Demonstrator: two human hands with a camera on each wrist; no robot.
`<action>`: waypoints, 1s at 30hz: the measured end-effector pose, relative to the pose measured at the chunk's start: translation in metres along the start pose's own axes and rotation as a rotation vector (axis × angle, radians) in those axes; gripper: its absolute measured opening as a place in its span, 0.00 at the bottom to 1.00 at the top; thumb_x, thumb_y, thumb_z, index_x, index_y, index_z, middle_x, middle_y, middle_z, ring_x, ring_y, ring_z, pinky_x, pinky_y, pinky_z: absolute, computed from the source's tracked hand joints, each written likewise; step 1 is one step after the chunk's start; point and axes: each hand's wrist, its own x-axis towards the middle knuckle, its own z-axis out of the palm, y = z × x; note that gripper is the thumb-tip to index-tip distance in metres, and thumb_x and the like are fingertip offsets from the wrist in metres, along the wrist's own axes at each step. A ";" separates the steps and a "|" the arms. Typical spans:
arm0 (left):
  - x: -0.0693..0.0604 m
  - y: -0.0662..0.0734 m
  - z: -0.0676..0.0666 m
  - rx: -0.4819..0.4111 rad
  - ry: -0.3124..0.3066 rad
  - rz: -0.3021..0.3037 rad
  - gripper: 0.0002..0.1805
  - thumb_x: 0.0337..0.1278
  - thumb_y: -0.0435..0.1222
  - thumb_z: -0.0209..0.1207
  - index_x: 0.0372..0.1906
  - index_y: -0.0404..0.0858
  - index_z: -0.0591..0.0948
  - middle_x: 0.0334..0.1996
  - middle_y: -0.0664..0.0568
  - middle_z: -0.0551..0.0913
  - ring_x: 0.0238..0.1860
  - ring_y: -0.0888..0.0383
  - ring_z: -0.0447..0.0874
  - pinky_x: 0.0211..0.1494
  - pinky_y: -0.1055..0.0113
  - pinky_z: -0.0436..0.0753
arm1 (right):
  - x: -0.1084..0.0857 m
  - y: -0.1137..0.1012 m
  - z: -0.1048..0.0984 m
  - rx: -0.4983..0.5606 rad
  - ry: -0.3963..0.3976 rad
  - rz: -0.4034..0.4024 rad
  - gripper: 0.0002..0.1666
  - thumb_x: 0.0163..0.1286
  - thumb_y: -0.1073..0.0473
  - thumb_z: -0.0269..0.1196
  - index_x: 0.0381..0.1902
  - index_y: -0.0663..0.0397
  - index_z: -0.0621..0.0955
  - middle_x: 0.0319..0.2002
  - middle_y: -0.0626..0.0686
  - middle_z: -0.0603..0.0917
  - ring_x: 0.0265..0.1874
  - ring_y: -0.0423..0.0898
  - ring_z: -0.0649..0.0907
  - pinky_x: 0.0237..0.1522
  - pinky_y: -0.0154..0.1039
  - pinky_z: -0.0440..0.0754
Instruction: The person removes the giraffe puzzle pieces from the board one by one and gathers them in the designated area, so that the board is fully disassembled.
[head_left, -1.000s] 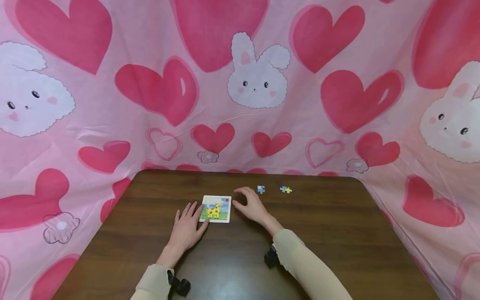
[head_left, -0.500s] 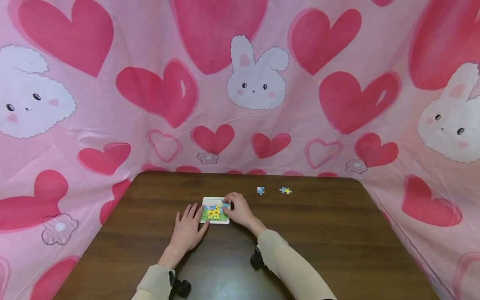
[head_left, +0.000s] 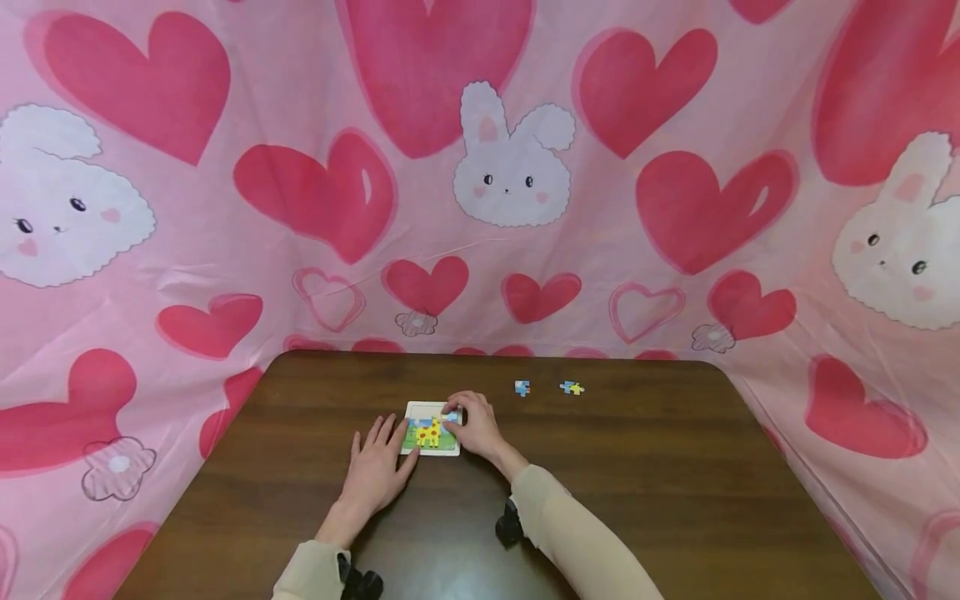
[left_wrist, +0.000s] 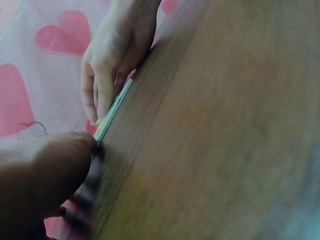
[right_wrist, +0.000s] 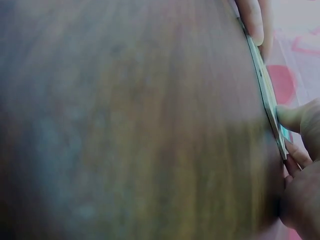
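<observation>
Tray [head_left: 424,407] on tbl [head_left: 637,483]; L fingers [head_left: 400,434] at L edge, R fingers [head_left: 459,400] over R side; 2 pcs [head_left: 522,388] behind, to R.

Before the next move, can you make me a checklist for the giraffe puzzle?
1. Left hand touching the puzzle board: ok.
2. Right hand at the board's right side: ok.
3. Top of the picture filled: not ok, a pale gap shows.
4. Blue-and-white piece and blue-and-yellow piece on the table, uncovered: ok.
5. Puzzle fully flat under the right hand: cannot tell, fingers hide it.
</observation>
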 end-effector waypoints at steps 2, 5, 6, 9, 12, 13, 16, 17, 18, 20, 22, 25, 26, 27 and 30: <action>0.000 0.000 -0.001 -0.003 0.000 -0.002 0.35 0.79 0.51 0.62 0.80 0.37 0.75 0.80 0.31 0.72 0.83 0.29 0.66 0.81 0.19 0.60 | 0.000 0.000 0.001 0.002 0.001 0.000 0.04 0.72 0.66 0.74 0.43 0.59 0.90 0.60 0.62 0.87 0.67 0.63 0.78 0.71 0.66 0.69; -0.001 0.000 -0.002 -0.004 0.007 -0.002 0.35 0.79 0.51 0.62 0.80 0.37 0.75 0.80 0.31 0.72 0.83 0.29 0.66 0.81 0.19 0.60 | 0.000 0.000 0.002 -0.005 0.010 -0.011 0.04 0.73 0.66 0.73 0.43 0.58 0.89 0.60 0.61 0.86 0.66 0.63 0.78 0.70 0.66 0.70; 0.000 0.000 -0.002 -0.004 0.009 -0.002 0.35 0.79 0.51 0.62 0.80 0.37 0.75 0.80 0.31 0.72 0.83 0.29 0.66 0.81 0.19 0.60 | 0.000 -0.001 0.002 -0.009 0.010 -0.010 0.03 0.74 0.66 0.72 0.44 0.58 0.89 0.61 0.61 0.86 0.66 0.62 0.78 0.70 0.66 0.70; 0.001 0.000 -0.002 -0.010 0.016 0.001 0.35 0.79 0.51 0.62 0.80 0.37 0.75 0.80 0.31 0.72 0.83 0.29 0.66 0.81 0.19 0.60 | -0.001 -0.004 0.003 -0.031 0.023 -0.022 0.03 0.75 0.66 0.71 0.44 0.57 0.88 0.61 0.61 0.85 0.66 0.62 0.78 0.71 0.66 0.70; 0.002 -0.001 -0.001 -0.010 0.026 0.008 0.34 0.80 0.51 0.62 0.80 0.37 0.75 0.80 0.32 0.73 0.83 0.30 0.66 0.81 0.19 0.60 | -0.002 -0.007 0.006 -0.061 0.046 -0.024 0.04 0.76 0.66 0.70 0.45 0.55 0.86 0.60 0.59 0.84 0.63 0.60 0.79 0.69 0.64 0.72; 0.002 -0.001 -0.001 -0.007 0.028 0.009 0.34 0.80 0.51 0.62 0.80 0.37 0.75 0.80 0.32 0.73 0.83 0.30 0.67 0.81 0.19 0.60 | -0.003 -0.007 0.007 -0.069 0.056 -0.027 0.05 0.76 0.66 0.70 0.45 0.55 0.85 0.59 0.59 0.84 0.62 0.60 0.79 0.68 0.63 0.73; 0.000 -0.002 0.000 -0.004 0.031 0.013 0.34 0.80 0.51 0.62 0.79 0.37 0.75 0.80 0.32 0.73 0.83 0.30 0.67 0.81 0.19 0.60 | -0.005 -0.008 0.010 -0.075 0.085 -0.029 0.06 0.76 0.66 0.71 0.45 0.55 0.84 0.57 0.58 0.84 0.59 0.58 0.79 0.66 0.61 0.74; -0.001 -0.003 0.001 -0.004 0.032 0.013 0.34 0.80 0.51 0.62 0.79 0.37 0.75 0.80 0.32 0.73 0.83 0.30 0.67 0.81 0.19 0.61 | -0.007 -0.008 0.011 -0.071 0.089 -0.026 0.06 0.76 0.66 0.71 0.46 0.55 0.84 0.57 0.58 0.84 0.59 0.58 0.80 0.66 0.61 0.74; -0.002 -0.003 0.002 -0.007 0.032 0.011 0.34 0.80 0.51 0.62 0.79 0.37 0.75 0.80 0.32 0.73 0.83 0.30 0.67 0.81 0.19 0.60 | -0.008 -0.008 0.012 -0.069 0.093 -0.026 0.06 0.76 0.66 0.71 0.46 0.55 0.84 0.57 0.57 0.85 0.59 0.58 0.80 0.66 0.61 0.74; -0.004 -0.004 0.003 -0.013 0.036 0.009 0.34 0.79 0.51 0.62 0.79 0.37 0.76 0.79 0.32 0.73 0.83 0.30 0.67 0.81 0.19 0.60 | -0.011 -0.007 0.013 -0.062 0.103 -0.031 0.05 0.76 0.66 0.71 0.46 0.55 0.85 0.57 0.57 0.85 0.59 0.57 0.80 0.66 0.61 0.74; -0.005 -0.004 0.004 -0.020 0.043 0.010 0.34 0.79 0.51 0.62 0.79 0.37 0.76 0.79 0.32 0.74 0.83 0.30 0.68 0.81 0.19 0.60 | -0.013 -0.005 0.014 -0.071 0.119 -0.052 0.05 0.75 0.66 0.71 0.46 0.55 0.86 0.56 0.56 0.85 0.59 0.57 0.80 0.65 0.60 0.75; -0.005 -0.004 0.005 -0.022 0.052 0.018 0.34 0.79 0.52 0.62 0.78 0.37 0.76 0.79 0.32 0.74 0.82 0.30 0.68 0.80 0.19 0.61 | -0.015 -0.002 0.015 -0.085 0.157 -0.093 0.06 0.74 0.66 0.72 0.46 0.54 0.87 0.54 0.56 0.85 0.59 0.57 0.80 0.62 0.60 0.76; -0.005 -0.003 0.005 -0.022 0.056 0.022 0.34 0.79 0.52 0.63 0.78 0.37 0.76 0.79 0.32 0.74 0.82 0.30 0.68 0.80 0.19 0.61 | -0.015 -0.002 0.015 -0.089 0.170 -0.107 0.07 0.73 0.66 0.73 0.47 0.54 0.87 0.53 0.56 0.85 0.58 0.58 0.80 0.62 0.60 0.77; -0.004 -0.003 0.005 -0.026 0.056 0.023 0.34 0.79 0.52 0.62 0.78 0.37 0.76 0.79 0.32 0.74 0.82 0.30 0.68 0.80 0.19 0.61 | -0.016 -0.001 0.015 -0.090 0.181 -0.113 0.09 0.73 0.66 0.73 0.49 0.54 0.87 0.53 0.56 0.85 0.59 0.58 0.80 0.62 0.61 0.77; -0.003 -0.003 0.006 -0.029 0.058 0.023 0.34 0.78 0.51 0.63 0.78 0.37 0.77 0.79 0.32 0.74 0.82 0.29 0.68 0.80 0.19 0.61 | -0.016 0.000 0.015 -0.070 0.189 -0.084 0.17 0.72 0.65 0.74 0.57 0.56 0.85 0.56 0.57 0.86 0.60 0.59 0.81 0.64 0.62 0.77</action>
